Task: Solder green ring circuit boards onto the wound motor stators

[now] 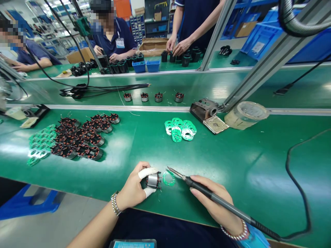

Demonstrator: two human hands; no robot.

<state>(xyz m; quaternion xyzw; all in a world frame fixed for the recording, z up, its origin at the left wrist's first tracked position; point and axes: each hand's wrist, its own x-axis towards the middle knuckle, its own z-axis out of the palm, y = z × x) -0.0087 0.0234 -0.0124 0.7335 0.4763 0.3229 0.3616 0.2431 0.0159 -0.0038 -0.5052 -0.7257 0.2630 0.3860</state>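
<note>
Near the front edge of the green bench, my left hand (136, 187) grips a motor stator (153, 180) on its side, white finger cots on thumb and forefinger. Thin wire ends stick out of the stator's right face. Just right of it is a green ring-shaped circuit board (169, 178); whether the two touch I cannot tell. My right hand (213, 198) is closed round the black handle of a soldering iron (199, 187), whose tip points left, close above the ring board. A loose pile of similar green boards (177, 130) lies farther back.
Several copper-wound stators (89, 151) and a sheet of green boards (41, 143) lie at left. An iron stand (205, 108), a sponge tray (216, 124) and a plastic tub (245, 115) stand back right. The iron's cord (291, 172) loops at right. Co-workers sit and stand opposite.
</note>
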